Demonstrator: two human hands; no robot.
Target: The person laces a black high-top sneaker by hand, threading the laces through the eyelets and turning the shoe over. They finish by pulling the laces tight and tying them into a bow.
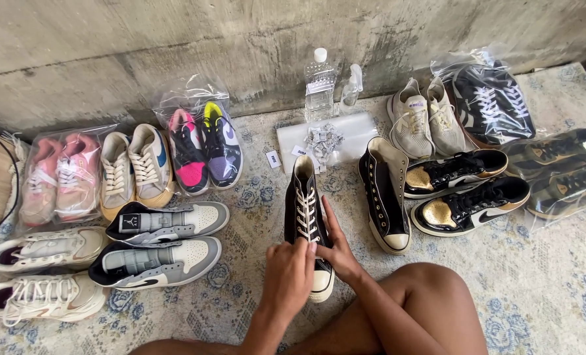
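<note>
Many pairs of shoes lie spread over a pale patterned rug that meets a rough concrete wall along the top of the frame. At lower centre, the left hand bends at the wrist with fingers curled down onto the white laces of a black high-top sneaker, pinching them near the toe; the right hand lies against the shoe's right side, fingers stretched along it, not closed round anything. This sneaker stands upright at the middle of the frame, toe toward the person, whose bare knee rises at lower right. Its unlaced mate stands just to the right. Clear plastic bags hold shoes: pink ones at the left, a pink-and-purple pair at upper centre-left, black ones at upper right. A clear bottle stands against the wall.
</note>
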